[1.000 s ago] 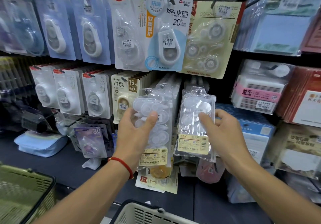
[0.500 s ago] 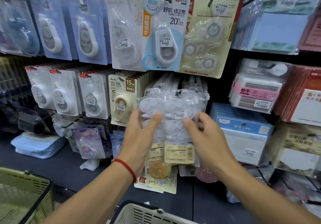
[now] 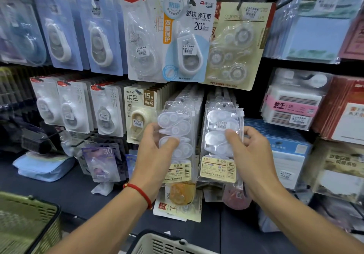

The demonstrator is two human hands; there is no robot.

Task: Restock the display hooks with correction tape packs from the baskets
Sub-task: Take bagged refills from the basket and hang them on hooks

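Head view. The left hand (image 3: 157, 151) grasps a clear correction tape pack (image 3: 177, 135), thumb across the front of the blister and fingers behind it. That left pack hangs at the front of a row of identical packs in the lower tier of the display. Its yellow label (image 3: 180, 172) sits at the bottom edge, just right of the wrist, which carries a red cord bracelet (image 3: 140, 191).

The right hand (image 3: 250, 155) grasps a second clear pack (image 3: 221, 135), thumb pressed on the front and fingers curled round the right edge. This right pack sits at the front of the neighbouring row, beside the left pack and apart from it. A white price sticker (image 3: 221, 126) shows on its upper half and a yellow barcode label (image 3: 218, 170) on its lower part. Whether either pack is seated on its hook cannot be told; the hooks are hidden behind the packaging.

Above both, a blue-and-white carded tape (image 3: 189, 36) hangs in the upper tier. A white basket (image 3: 157, 243) stands at the bottom edge of the frame, and a green basket (image 3: 25, 224) at the lower left. The dark shelf (image 3: 59, 186) beneath the display carries a pale blue pouch (image 3: 43, 167).
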